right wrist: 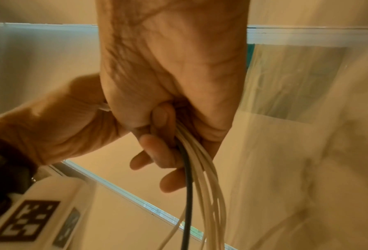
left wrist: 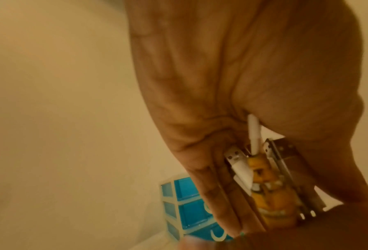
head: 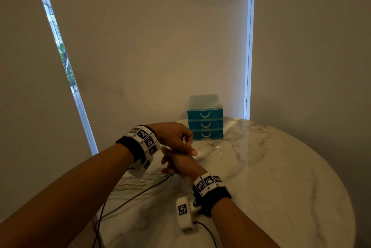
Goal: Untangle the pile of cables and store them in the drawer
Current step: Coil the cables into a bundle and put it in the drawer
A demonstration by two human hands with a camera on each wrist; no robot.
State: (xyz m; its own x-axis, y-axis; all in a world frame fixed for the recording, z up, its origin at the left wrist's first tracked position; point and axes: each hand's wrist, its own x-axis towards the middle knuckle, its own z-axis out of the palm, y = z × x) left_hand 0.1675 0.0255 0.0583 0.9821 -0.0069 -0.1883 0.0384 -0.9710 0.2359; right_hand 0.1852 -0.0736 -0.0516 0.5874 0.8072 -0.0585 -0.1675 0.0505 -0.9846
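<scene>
Marble-patterned table (head: 281, 167) carries a blue three-drawer unit (head: 205, 124) at its far edge, all three drawers being pushed in. Nearer, the two hands are held together above the tabletop. A bundle of white cables with one dark cable (right wrist: 198, 177) is gripped in the curled fingers of the right hand (head: 180, 164), the strands hanging down from the fist. The left hand (head: 174, 136) is closed over the cable ends, with white USB plugs (left wrist: 237, 166) pinched between its fingers.

Several risks can be judged. Because every drawer is closed and both grips are occupied, a strand could be dropped when a hand is freed. The hanging loops could be re-tangled, or snagged on the wrist-camera leads, if pulled hastily.
</scene>
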